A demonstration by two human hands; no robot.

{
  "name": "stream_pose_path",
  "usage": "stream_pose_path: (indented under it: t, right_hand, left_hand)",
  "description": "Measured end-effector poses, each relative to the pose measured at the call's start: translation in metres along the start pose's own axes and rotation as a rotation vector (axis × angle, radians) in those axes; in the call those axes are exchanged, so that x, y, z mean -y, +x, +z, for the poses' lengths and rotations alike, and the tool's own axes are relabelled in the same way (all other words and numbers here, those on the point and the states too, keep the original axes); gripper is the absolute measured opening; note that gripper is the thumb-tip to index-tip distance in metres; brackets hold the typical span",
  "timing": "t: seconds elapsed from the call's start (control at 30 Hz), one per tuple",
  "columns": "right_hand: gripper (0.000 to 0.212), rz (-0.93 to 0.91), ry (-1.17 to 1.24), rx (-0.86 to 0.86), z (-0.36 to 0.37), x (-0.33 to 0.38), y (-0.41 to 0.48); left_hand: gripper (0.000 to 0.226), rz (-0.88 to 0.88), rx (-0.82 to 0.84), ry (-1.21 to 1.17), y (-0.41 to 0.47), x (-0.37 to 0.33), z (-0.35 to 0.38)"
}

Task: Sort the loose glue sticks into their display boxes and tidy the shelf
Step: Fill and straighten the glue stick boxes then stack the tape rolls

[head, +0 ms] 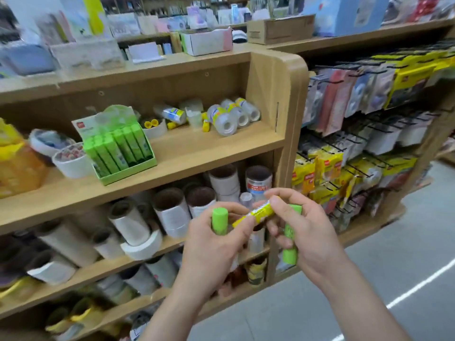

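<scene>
Together, left hand tight around upright green stick, right hand around second green stick, yellow stick between them.

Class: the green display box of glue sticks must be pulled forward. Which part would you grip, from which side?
Probably the green display box by its low tray wall, approached from the front right: the card behind looks thin, and a white tape roll crowds its left side.

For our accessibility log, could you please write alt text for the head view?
The left hand grips one green glue stick, the right hand a second green stick, and both pinch a yellow glue stick, before a wooden shelf holding a green display box.
</scene>
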State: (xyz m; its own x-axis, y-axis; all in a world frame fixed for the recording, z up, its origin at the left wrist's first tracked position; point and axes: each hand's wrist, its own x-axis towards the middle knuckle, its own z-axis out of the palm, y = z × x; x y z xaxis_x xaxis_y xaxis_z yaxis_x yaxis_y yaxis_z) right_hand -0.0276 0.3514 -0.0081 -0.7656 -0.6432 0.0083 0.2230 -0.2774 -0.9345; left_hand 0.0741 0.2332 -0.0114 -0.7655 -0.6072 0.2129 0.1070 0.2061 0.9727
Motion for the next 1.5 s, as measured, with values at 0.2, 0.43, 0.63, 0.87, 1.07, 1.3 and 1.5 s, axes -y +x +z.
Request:
stream_pose_path:
  t: [0.2,0.43,0.63,0.87,1.07,1.3,1.5]
  right_hand:
    - [0.009,0.038,-0.598,0.391,0.002,0.008,0.083]
    - [0.019,-0.21,-0.743,0.667,0.038,0.006,0.179]
    - [0.045,-0.007,-0.384,0.856,0.082,-0.006,0.221]
    - [0.027,0.098,-0.228,0.635,0.122,-0.024,0.252]
    - [0.028,-0.015,-0.258,0.396,0.122,-0.018,0.286]
    - [0.036,-0.024,-0.29,0.385,0.122,-0.015,0.302]
    - [0.034,-0.259,-0.537,0.272,0.095,-0.004,0.307]
  left_hand:
    - [0.016,0.029,-0.271,0.033,0.071,0.003,-0.011]
    - [0.025,0.0,-0.402,0.168,0.123,0.006,-0.035]
    - [0.011,-0.055,-0.734,0.572,0.131,0.016,-0.114]
    - [0.026,-0.068,-0.516,1.226,0.153,0.042,-0.156]
    - [0.008,0.09,-0.472,1.215,0.161,0.058,-0.172]
    - [0.012,0.149,-0.244,1.084,0.196,0.057,-0.145]
    - [0.026,0.203,-0.122,1.083,0.232,0.059,-0.096]
